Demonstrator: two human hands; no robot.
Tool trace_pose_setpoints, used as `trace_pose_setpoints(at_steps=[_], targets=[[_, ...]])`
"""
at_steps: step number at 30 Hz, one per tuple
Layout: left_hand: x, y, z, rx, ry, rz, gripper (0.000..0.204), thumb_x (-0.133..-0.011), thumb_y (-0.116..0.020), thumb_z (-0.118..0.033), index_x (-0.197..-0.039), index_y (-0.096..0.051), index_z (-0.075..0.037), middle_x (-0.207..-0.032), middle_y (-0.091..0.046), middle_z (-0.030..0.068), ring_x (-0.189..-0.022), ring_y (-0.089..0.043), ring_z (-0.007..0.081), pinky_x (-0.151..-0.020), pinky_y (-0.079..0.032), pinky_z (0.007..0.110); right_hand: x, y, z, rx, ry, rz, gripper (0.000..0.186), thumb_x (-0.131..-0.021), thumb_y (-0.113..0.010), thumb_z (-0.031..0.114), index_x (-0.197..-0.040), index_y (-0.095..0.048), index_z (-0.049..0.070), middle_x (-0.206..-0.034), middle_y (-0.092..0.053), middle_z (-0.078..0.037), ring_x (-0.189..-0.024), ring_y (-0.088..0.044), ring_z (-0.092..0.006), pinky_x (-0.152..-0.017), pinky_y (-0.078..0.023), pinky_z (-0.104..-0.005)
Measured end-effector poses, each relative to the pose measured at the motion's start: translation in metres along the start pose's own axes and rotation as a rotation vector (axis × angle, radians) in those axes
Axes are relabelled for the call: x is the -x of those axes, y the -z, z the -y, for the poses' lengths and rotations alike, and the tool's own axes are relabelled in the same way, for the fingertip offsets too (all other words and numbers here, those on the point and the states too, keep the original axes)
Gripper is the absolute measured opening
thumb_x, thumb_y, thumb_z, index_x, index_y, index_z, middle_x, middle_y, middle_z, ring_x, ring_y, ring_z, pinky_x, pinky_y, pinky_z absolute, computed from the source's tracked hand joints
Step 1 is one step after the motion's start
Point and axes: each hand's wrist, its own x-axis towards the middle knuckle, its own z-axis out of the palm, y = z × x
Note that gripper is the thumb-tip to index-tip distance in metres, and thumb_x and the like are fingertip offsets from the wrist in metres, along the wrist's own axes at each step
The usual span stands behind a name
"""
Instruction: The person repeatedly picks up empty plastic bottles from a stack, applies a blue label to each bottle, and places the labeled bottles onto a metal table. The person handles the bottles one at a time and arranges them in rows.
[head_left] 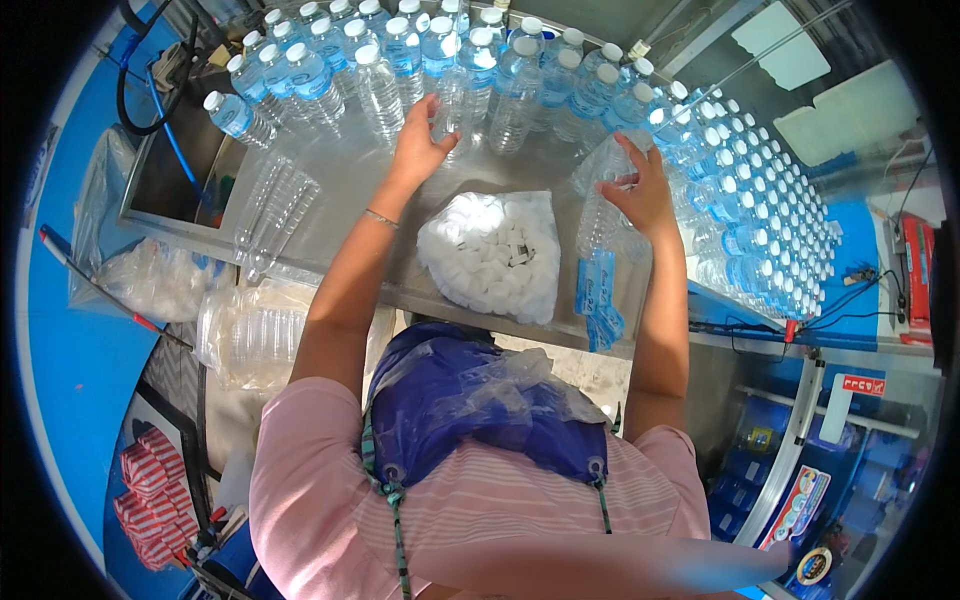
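Observation:
My left hand (424,146) reaches over the metal counter (345,185), its fingers and thumb curved round a clear bottle (452,108) at the front of the bottle rows. To the right, my right hand (640,188) is bent round clear plastic that looks like an unlabelled bottle (603,215). How firmly either hand grips is hard to see. Between my forearms lies a clear bag of white caps (490,255). Blue printed labels (597,300) lie at the counter's front edge, below my right hand.
Rows of white-capped bottles (400,55) line the back; many more (755,200) fill the right side. Empty clear bottles (275,215) lie at left beside a metal sink (175,165). Bagged bottles (255,335) sit below. A glass-door cooler (810,460) stands lower right.

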Motion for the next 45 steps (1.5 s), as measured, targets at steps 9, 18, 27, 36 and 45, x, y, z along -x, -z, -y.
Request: trace_pose_setpoints(at_steps=[9, 18, 27, 36, 45], targets=[[0.021, 0.007, -0.078, -0.379, 0.198, 0.490, 0.086, -0.069, -0.080, -0.023, -0.140, -0.036, 0.000, -0.128, -0.053, 0.0262, -0.111, -0.057, 0.0408, -0.091, -0.049, 0.042, -0.021, -0.009, 0.026, -0.071, 0.261, 0.295, 0.076, -0.067, -0.080, 0.019, -0.138, -0.053, 0.023, -0.153, -0.027, -0.017, -0.086, -0.063, -0.0193, -0.075, -0.053, -0.0307], [0.042, -0.081, -0.091, -0.125, 0.045, 0.145, 0.090, -0.069, -0.083, -0.024, -0.138, -0.032, 0.003, -0.118, -0.055, 0.0299, -0.108, -0.057, 0.0445, -0.089, -0.048, 0.046, -0.026, 0.015, 0.006, -0.175, 0.067, 0.130, 0.068, -0.070, -0.081, 0.022, -0.131, -0.053, 0.013, -0.127, -0.057, -0.016, -0.091, -0.064, -0.0201, -0.078, -0.052, -0.0331], [0.055, -0.046, -0.076, -0.160, 0.135, -0.041, 0.076, -0.071, -0.081, -0.018, -0.130, -0.039, 0.007, -0.116, -0.056, 0.0285, -0.109, -0.056, 0.0439, -0.090, -0.047, 0.046, -0.024, -0.018, -0.041, 0.016, 0.095, -0.331, 0.064, -0.074, -0.082, 0.025, -0.127, -0.051, 0.009, -0.106, -0.066, -0.016, -0.092, -0.066, -0.0250, -0.077, -0.053, -0.0348], [0.072, -0.015, -0.073, -0.439, 0.198, 0.173, 0.046, -0.074, -0.074, -0.012, -0.114, -0.055, 0.002, -0.105, -0.060, 0.0208, -0.098, -0.060, 0.0399, -0.082, -0.049, 0.045, -0.027, 0.003, -0.023, -0.016, 0.158, -0.497, 0.065, -0.073, -0.083, 0.028, -0.125, -0.052, 0.004, -0.107, -0.067, -0.017, -0.093, -0.067, -0.0264, -0.074, -0.053, -0.0340], [0.095, -0.017, -0.075, -0.529, -0.523, 0.352, 0.015, -0.068, -0.060, 0.001, -0.080, -0.063, -0.006, -0.083, -0.058, 0.0079, -0.089, -0.054, 0.0275, -0.081, -0.047, 0.038, -0.025, -0.005, -0.023, 0.048, 0.160, -0.435, 0.063, -0.074, -0.083, 0.026, -0.121, -0.052, -0.001, -0.105, -0.066, -0.018, -0.091, -0.068, -0.0269, -0.070, -0.053, -0.0333]])
